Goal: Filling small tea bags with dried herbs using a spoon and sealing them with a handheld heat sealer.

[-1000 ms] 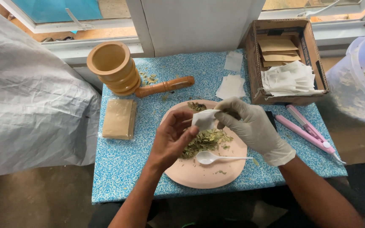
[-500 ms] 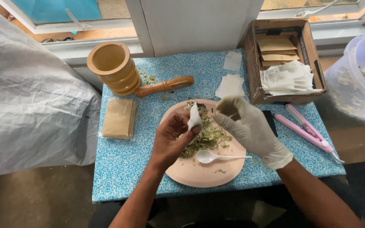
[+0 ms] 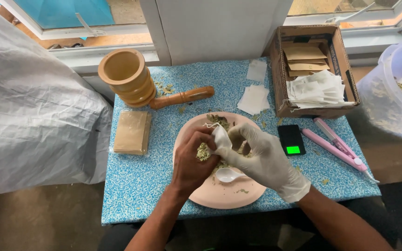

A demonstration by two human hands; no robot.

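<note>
Working: two hands meet over a pink plate (image 3: 210, 197) on a blue speckled table (image 3: 136, 186).
Left hand: the bare left hand (image 3: 194, 162) is curled around the lower part of a small white filter bag (image 3: 221, 139), fingers closed on it, with crushed dried leaves (image 3: 204, 151) showing just beside the thumb.
Right hand: the gloved right hand (image 3: 261, 158) pinches the bag's other side, fingertips pressed closed at the paper.
Bag: held just above the plate's middle, between both hands, its thin string trailing toward the far rim.
Plate: more leaf fragments lie at the far edge, and a white plastic spoon (image 3: 227, 175) rests on it under the gloved palm.
Right of plate: a small black scale (image 3: 291, 139) with a lit green display, then a pink sealing tool (image 3: 338, 146) lying aslant.
Far right: a cardboard box (image 3: 345, 60) holding brown envelopes and a heap of white bags; beyond it a clear plastic tub (image 3: 391, 97) with leaves inside.
Far left: a wooden mortar (image 3: 125, 76) with its pestle (image 3: 182, 97) lying beside it, and a flat stack of tan packets (image 3: 130, 132) nearer.
Centre back: loose white paper squares (image 3: 254, 98) on the cloth.
</note>
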